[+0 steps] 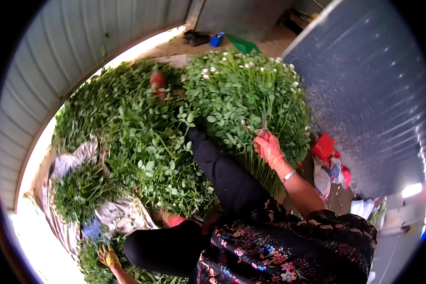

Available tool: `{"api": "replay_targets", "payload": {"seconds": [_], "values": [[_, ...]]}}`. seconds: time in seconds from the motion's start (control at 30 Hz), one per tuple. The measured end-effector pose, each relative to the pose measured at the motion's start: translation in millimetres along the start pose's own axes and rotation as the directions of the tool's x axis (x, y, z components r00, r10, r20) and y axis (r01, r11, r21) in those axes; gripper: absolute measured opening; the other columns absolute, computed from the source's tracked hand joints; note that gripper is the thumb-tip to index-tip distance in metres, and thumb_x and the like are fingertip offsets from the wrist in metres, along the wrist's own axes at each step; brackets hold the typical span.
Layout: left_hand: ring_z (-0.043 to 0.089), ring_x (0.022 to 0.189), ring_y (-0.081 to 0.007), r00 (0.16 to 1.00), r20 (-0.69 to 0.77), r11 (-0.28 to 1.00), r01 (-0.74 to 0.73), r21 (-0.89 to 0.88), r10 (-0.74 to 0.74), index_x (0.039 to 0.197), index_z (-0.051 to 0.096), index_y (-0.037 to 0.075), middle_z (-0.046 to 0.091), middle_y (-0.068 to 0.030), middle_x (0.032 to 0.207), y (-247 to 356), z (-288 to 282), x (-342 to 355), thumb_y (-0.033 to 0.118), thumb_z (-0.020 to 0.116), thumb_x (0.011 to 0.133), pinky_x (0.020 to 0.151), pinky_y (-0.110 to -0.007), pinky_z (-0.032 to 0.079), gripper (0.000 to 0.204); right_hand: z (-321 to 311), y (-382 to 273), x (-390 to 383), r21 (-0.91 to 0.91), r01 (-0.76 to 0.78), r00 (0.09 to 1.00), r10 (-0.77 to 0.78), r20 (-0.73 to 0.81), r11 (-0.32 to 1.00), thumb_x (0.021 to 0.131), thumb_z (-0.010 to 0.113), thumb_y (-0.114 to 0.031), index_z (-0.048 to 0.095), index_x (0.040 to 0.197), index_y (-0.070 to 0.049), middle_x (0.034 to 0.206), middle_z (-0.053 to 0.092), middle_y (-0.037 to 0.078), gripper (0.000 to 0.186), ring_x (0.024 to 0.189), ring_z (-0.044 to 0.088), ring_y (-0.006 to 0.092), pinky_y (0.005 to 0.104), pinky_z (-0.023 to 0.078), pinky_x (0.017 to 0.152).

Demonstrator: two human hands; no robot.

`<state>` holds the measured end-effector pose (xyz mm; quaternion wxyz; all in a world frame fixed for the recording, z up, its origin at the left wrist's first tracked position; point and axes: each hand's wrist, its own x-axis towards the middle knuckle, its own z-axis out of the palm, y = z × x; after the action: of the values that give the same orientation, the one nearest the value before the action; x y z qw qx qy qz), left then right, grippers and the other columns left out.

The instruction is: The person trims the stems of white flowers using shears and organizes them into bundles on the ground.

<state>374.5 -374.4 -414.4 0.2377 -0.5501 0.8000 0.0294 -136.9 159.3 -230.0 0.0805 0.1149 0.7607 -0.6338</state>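
leafy stems (132, 123) are lying heaped around the person's legs (227, 173); white-flowered stems (241, 85) are spreading to their right; the left hand (108, 256) is reaching to lower-left foliage (91, 260), fingers apart, contact indeterminable; the right hand (270, 149) is clamping its fingers on a bladed tool (264, 122)

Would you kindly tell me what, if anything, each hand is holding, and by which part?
The right hand holds what look like scissors by the handle end, blades pointing away. Whether the left hand holds any greenery cannot be told.
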Motion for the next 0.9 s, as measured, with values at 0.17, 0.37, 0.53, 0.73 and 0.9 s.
{"api": "replay_targets", "payload": {"seconds": [0.17, 0.37, 0.53, 0.73, 0.9], "values": [[0.038, 0.124, -0.0314, 0.975, -0.197, 0.990, -0.118, -0.080, 0.101, 0.127, 0.048, 0.005, 0.050, -0.0135, 0.129, -2, -22, 43, 0.033, 0.054, 0.087, 0.105, -0.039, 0.028, 0.049, -101, 34, 21, 0.181, 0.037, 0.958, 0.017, -0.286, 0.983, 0.079, 0.059, -0.004, 0.051, 0.096, -0.012, 0.069, 0.050, -0.001, 0.020, 0.054, 0.050, 0.0100, 0.0237, 0.038, 0.044], [0.054, 0.105, -0.0279, 0.940, -0.302, 0.851, -0.286, -0.440, 0.160, 0.119, 0.054, -0.001, 0.058, -0.0165, 0.115, 24, -57, 12, 0.011, 0.058, 0.082, 0.091, -0.036, 0.042, 0.040, -109, 7, 81, -0.399, 0.120, 0.862, -0.294, -0.412, 0.909, 0.077, 0.064, -0.009, 0.052, 0.110, -0.004, 0.072, 0.047, -0.002, 0.035, 0.061, 0.044, 0.0100, 0.0248, 0.040, 0.056], [0.058, 0.101, -0.0237, 0.916, -0.353, 0.712, -0.378, -0.592, 0.192, 0.123, 0.051, 0.000, 0.059, -0.0129, 0.115, 6, -84, 11, 0.014, 0.056, 0.086, 0.086, -0.032, 0.047, 0.039, -94, 1, 122, -0.514, 0.139, 0.922, -0.300, -0.245, 0.847, 0.077, 0.066, -0.010, 0.052, 0.115, -0.007, 0.076, 0.057, 0.002, 0.040, 0.066, 0.053, 0.0144, 0.0299, 0.046, 0.061], [0.052, 0.110, -0.0292, 0.816, -0.496, 0.730, -0.529, -0.432, 0.298, 0.117, 0.054, 0.000, 0.056, -0.0149, 0.118, 116, -223, -63, 0.013, 0.059, 0.086, 0.094, -0.037, 0.041, 0.034, -147, 3, 104, -0.481, 0.214, 0.876, -0.385, -0.291, 0.850, 0.076, 0.060, -0.005, 0.052, 0.120, -0.007, 0.073, 0.052, 0.002, 0.045, 0.063, 0.050, 0.0134, 0.0277, 0.044, 0.062], [0.055, 0.107, -0.0266, 0.555, -0.675, 0.643, -0.750, -0.155, 0.486, 0.122, 0.054, 0.005, 0.059, -0.0126, 0.119, 261, -334, -166, 0.009, 0.057, 0.087, 0.093, -0.036, 0.042, 0.035, -180, -20, 72, -0.185, 0.371, 0.824, -0.415, -0.387, 0.910, 0.076, 0.062, 0.001, 0.054, 0.119, -0.009, 0.075, 0.047, -0.003, 0.045, 0.065, 0.044, 0.0080, 0.0219, 0.041, 0.061]]}}
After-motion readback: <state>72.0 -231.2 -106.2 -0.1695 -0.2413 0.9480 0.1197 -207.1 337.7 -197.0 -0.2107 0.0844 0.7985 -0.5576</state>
